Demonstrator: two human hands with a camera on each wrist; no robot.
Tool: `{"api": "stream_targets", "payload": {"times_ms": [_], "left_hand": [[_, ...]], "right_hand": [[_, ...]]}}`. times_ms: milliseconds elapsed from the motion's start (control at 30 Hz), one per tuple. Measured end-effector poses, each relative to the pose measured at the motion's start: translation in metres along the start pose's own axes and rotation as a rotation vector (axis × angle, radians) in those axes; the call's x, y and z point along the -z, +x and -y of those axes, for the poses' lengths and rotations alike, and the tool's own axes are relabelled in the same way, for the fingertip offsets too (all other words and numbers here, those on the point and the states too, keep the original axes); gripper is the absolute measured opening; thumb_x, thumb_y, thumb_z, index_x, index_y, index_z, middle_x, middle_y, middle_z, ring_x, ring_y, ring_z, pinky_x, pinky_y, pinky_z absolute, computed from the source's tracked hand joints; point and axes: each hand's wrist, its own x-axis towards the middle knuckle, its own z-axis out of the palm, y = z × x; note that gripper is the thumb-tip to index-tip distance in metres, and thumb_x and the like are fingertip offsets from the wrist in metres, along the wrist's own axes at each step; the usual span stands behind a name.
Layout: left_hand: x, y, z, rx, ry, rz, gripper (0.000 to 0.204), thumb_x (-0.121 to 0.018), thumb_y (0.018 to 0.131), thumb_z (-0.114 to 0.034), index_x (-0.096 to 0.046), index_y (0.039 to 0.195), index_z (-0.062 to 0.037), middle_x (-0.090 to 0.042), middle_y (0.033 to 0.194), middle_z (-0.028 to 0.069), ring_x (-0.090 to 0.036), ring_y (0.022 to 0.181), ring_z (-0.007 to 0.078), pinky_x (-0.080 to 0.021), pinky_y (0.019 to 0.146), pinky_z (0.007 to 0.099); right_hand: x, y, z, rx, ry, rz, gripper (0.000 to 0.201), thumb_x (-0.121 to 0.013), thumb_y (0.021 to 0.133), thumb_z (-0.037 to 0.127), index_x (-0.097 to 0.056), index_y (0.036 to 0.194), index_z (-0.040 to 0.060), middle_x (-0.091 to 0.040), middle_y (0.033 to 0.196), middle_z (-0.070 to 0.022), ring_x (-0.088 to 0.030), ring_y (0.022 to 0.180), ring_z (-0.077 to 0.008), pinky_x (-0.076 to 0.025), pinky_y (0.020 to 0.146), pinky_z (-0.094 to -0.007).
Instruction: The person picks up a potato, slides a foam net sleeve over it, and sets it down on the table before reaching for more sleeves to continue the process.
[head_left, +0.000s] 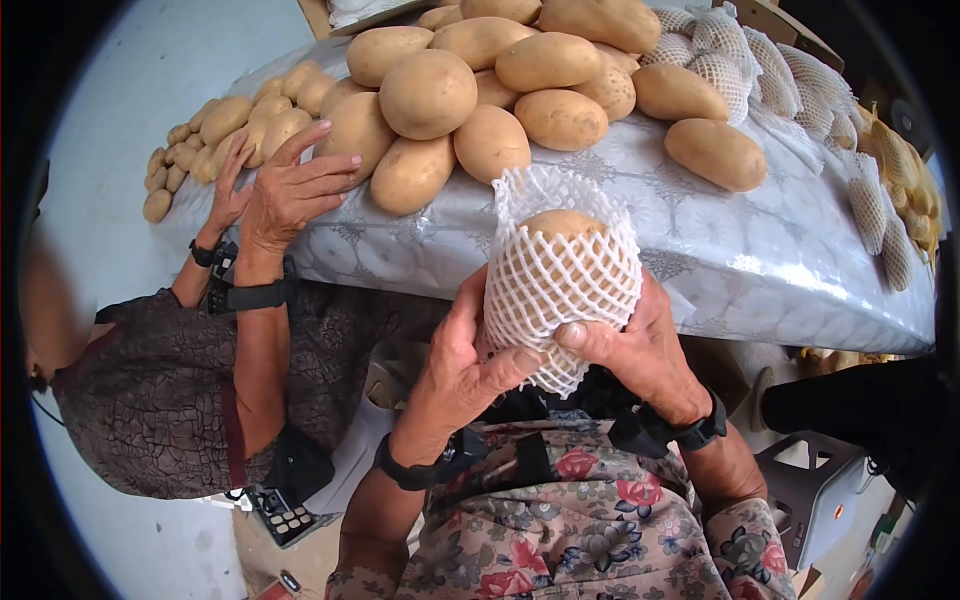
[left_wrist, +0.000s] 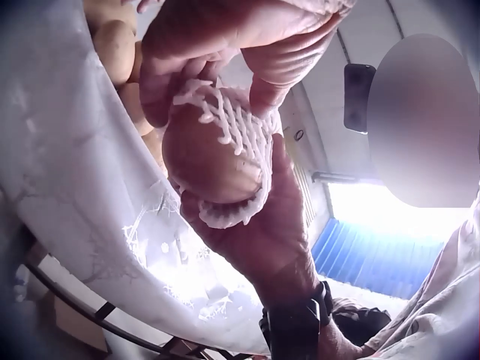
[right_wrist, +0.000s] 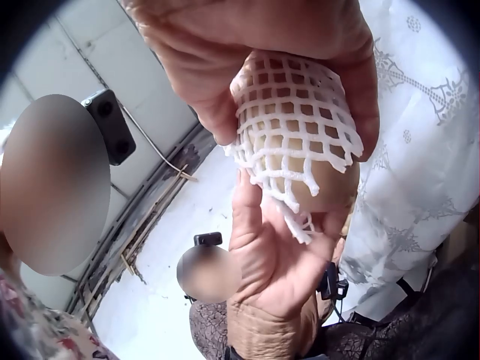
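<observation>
A potato [head_left: 565,224] sits inside a white foam net sleeve [head_left: 562,285], held upright above the table's near edge. My left hand [head_left: 462,362] grips its left side and my right hand [head_left: 640,345] its right side, both thumbs pressing the lower front of the net. The net's upper rim stands loose around the potato's top in the head view. In the left wrist view, bare potato skin [left_wrist: 206,161] shows at the net's lower end, between both hands. The right wrist view shows the net [right_wrist: 296,120] stretched over the potato, its edge ragged.
A pile of bare potatoes [head_left: 428,94] covers the table's far middle, with smaller ones at the left. Netted potatoes [head_left: 720,60] lie at the far right on the patterned tablecloth [head_left: 740,255]. Another person's hands [head_left: 290,190] reach to the pile at left. A grey stool [head_left: 815,500] stands lower right.
</observation>
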Motion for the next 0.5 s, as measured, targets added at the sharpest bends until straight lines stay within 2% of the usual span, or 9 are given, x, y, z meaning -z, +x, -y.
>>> {"api": "stream_targets", "payload": {"times_ms": [33, 100, 167, 267, 367, 433, 500], "left_hand": [[-0.001, -0.001, 0.003, -0.003, 0.132, 0.029, 0.082, -0.073, 0.076, -0.034, -0.027, 0.134, 0.0027, -0.045, 0.124, 0.0139, -0.047, 0.113, 0.0196, -0.039, 0.095, 0.0334], [-0.001, -0.002, 0.011, -0.010, 0.222, 0.029, 0.082, -0.075, 0.075, -0.034, -0.028, 0.133, 0.0020, -0.047, 0.124, 0.0141, -0.048, 0.112, 0.0207, -0.039, 0.095, 0.0342], [-0.003, -0.003, 0.011, -0.010, 0.248, 0.013, 0.083, -0.076, 0.073, -0.034, -0.029, 0.132, 0.0017, -0.048, 0.122, 0.0145, -0.050, 0.111, 0.0225, -0.040, 0.094, 0.0340], [-0.007, -0.006, 0.015, 0.029, 0.058, -0.058, 0.083, -0.076, 0.073, -0.034, -0.030, 0.132, 0.0013, -0.050, 0.120, 0.0128, -0.052, 0.107, 0.0202, -0.044, 0.088, 0.0319], [-0.012, -0.006, 0.000, 0.196, -0.285, -0.074, 0.083, -0.076, 0.072, -0.035, -0.031, 0.131, 0.0002, -0.051, 0.118, 0.0105, -0.054, 0.103, 0.0169, -0.050, 0.078, 0.0287], [-0.009, -0.005, -0.004, 0.173, -0.385, -0.103, 0.083, -0.076, 0.071, -0.035, -0.031, 0.131, -0.0006, -0.051, 0.116, 0.0092, -0.055, 0.099, 0.0155, -0.051, 0.073, 0.0273], [-0.007, -0.005, -0.004, 0.169, -0.403, -0.133, 0.083, -0.077, 0.070, -0.039, -0.034, 0.130, -0.0010, -0.052, 0.113, 0.0083, -0.056, 0.096, 0.0155, -0.053, 0.068, 0.0266]], "right_hand": [[0.002, 0.001, 0.002, -0.014, -0.022, 0.007, 0.074, -0.079, 0.069, 0.030, -0.041, 0.123, -0.0054, -0.058, 0.109, -0.0123, -0.056, 0.099, -0.0161, -0.046, 0.087, -0.0315], [0.007, 0.003, 0.002, -0.021, -0.137, 0.026, 0.075, -0.078, 0.071, 0.032, -0.041, 0.122, -0.0083, -0.059, 0.108, -0.0144, -0.056, 0.099, -0.0168, -0.047, 0.085, -0.0313], [0.001, 0.003, 0.006, -0.026, -0.058, 0.031, 0.075, -0.076, 0.072, 0.033, -0.040, 0.123, -0.0086, -0.059, 0.108, -0.0146, -0.056, 0.099, -0.0170, -0.047, 0.085, -0.0312], [-0.004, 0.006, 0.015, 0.021, -0.070, 0.058, 0.076, -0.074, 0.075, 0.035, -0.038, 0.125, -0.0088, -0.058, 0.109, -0.0153, -0.056, 0.101, -0.0182, -0.046, 0.087, -0.0319], [-0.004, 0.012, 0.010, 0.062, -0.033, 0.078, 0.078, -0.074, 0.075, 0.035, -0.036, 0.127, -0.0080, -0.055, 0.115, -0.0167, -0.053, 0.107, -0.0215, -0.045, 0.090, -0.0346], [-0.008, 0.014, 0.013, 0.107, 0.053, 0.062, 0.079, -0.074, 0.075, 0.035, -0.034, 0.128, -0.0070, -0.052, 0.119, -0.0178, -0.051, 0.111, -0.0241, -0.044, 0.092, -0.0366], [-0.007, 0.012, 0.011, 0.063, 0.129, 0.053, 0.082, -0.075, 0.074, 0.036, -0.032, 0.130, -0.0058, -0.048, 0.122, -0.0187, -0.049, 0.114, -0.0265, -0.042, 0.093, -0.0385]]}}
